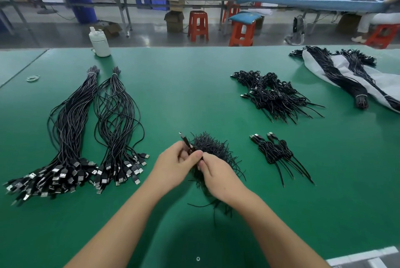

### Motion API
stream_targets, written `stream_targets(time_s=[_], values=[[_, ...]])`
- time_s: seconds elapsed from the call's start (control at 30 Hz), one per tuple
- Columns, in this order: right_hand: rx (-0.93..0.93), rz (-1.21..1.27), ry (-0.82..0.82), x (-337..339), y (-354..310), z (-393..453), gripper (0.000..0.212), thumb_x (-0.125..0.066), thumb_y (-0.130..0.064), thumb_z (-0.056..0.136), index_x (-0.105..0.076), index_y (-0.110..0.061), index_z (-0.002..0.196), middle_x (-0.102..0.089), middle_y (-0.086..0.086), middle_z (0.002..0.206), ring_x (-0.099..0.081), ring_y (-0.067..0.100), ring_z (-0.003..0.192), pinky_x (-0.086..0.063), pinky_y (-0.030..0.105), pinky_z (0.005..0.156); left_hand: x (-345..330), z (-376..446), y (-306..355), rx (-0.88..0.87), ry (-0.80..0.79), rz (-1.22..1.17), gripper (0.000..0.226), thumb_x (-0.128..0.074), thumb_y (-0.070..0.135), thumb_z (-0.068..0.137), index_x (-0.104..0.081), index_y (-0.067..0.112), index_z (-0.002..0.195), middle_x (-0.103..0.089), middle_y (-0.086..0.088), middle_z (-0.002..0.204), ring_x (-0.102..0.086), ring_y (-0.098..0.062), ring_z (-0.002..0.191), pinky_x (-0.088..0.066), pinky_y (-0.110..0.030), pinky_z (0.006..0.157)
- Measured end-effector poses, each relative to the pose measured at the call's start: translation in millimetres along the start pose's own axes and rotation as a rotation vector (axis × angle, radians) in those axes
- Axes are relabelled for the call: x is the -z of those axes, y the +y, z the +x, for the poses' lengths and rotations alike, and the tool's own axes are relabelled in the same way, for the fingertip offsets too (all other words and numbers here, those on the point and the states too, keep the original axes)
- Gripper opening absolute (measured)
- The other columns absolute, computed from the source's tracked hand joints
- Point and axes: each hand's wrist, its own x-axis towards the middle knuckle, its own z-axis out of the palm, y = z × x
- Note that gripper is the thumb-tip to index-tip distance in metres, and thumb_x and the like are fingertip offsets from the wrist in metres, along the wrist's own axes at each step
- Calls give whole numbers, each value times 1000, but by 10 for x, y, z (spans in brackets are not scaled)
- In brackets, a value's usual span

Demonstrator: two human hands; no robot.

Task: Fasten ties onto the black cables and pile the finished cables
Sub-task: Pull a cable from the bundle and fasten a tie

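My left hand [176, 162] grips a coiled black cable [186, 141] whose USB plug sticks up past the fingers. Against it, my right hand [218, 175] pinches a thin black tie at the coil. Both hands hover over a heap of loose black ties [213, 145] in the middle of the green table [194, 94]. Two long bundles of untied black cables [71, 129] [118, 125] lie to the left, plugs toward me. A small pile of tied cables [279, 152] lies to the right, and a larger pile [275, 94] behind it.
A white bottle [99, 42] stands at the table's far edge. Rubber bands [33, 78] lie far left. More cable bundles rest on a white bag [346, 77] at the far right. Red stools and workbenches stand beyond the table.
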Motion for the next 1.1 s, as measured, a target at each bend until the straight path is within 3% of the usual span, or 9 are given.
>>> stream_targets(time_s=[0.07, 0.13, 0.23, 0.53, 0.7, 0.77, 0.87, 1.0, 1.1], values=[[-72, 58, 29, 14, 75, 16, 27, -35, -30, 106, -45, -20, 83, -54, -4, 81, -52, 19, 78, -42, 38, 73, -55, -66, -139, -8, -149, -62, 14, -69, 35, 90, -60, 24, 93, -54, 10, 74, -45, -9, 64, -40, -28, 63], [-157, 157, 41, 37, 144, 25, 30, -34, -31, 106, -46, -18, 81, -51, -5, 75, -49, 16, 72, -40, 36, 71, -164, -158, -363, -109, -279, 244, 18, -70, 40, 88, -61, 28, 98, -58, 11, 91, -51, -6, 82, -44, -28, 80], [-242, 261, 87, 45, 218, 18, 32, -33, -32, 105, -47, -14, 82, -47, -4, 72, -44, 14, 68, -39, 35, 69, -337, -272, -672, -198, -359, 642, 31, -62, 56, 87, -58, 35, 110, -48, 11, 109, -42, -12, 106, -34, -31, 98], [-215, 283, 106, -29, 271, -7, 35, -30, -34, 106, -40, -15, 79, -41, -3, 73, -38, 13, 67, -35, 34, 66, -485, -414, -896, -293, -282, 661, 11, -48, 36, 101, -54, 28, 95, -41, 12, 103, -33, -12, 98, -33, -27, 88], [-209, 341, 51, -34, 308, -11, 35, -30, -34, 106, -49, -18, 82, -52, -3, 69, -47, 12, 53, -46, 26, 56, -97, -237, -881, -121, -275, 716, 15, -55, 35, 98, -49, 34, 84, -57, 16, 92, -51, -11, 89, -38, -29, 85], [-200, 391, -5, -60, 291, -13, 33, -31, -36, 106, -47, -19, 82, -51, -9, 65, -43, 7, 46, -44, 22, 48, 57, -169, -872, 8, -211, 672, 8, -58, 30, 97, -56, 32, 89, -61, 14, 95, -58, -13, 94, -44, -31, 86], [-131, 344, -97, -121, 223, -26, 33, -32, -42, 105, -47, -24, 82, -53, -19, 61, -42, -4, 54, -38, 20, 56, 156, -91, -819, 125, -40, 508, 9, -62, 25, 96, -69, 24, 101, -66, 9, 101, -61, -13, 97, -47, -29, 89], [-60, 262, -175, -235, 112, -31, 30, -33, -35, 106, -48, -23, 83, -49, -6, 79, -44, 9, 74, -42, 34, 75, 105, -124, -537, 151, 54, -31, 11, -69, 15, 92, -74, 22, 86, -69, 16, 73, -58, 1, 70, -41, -12, 64], [-95, 209, -192, -290, 67, -38, 26, -32, -34, 107, -54, -22, 99, -59, -5, 95, -53, 14, 90, -42, 33, 86, 13, -205, -386, 122, 26, -154, 11, -68, 12, 92, -76, 14, 85, -57, 16, 54, -42, 1, 52, -32, -14, 52]])
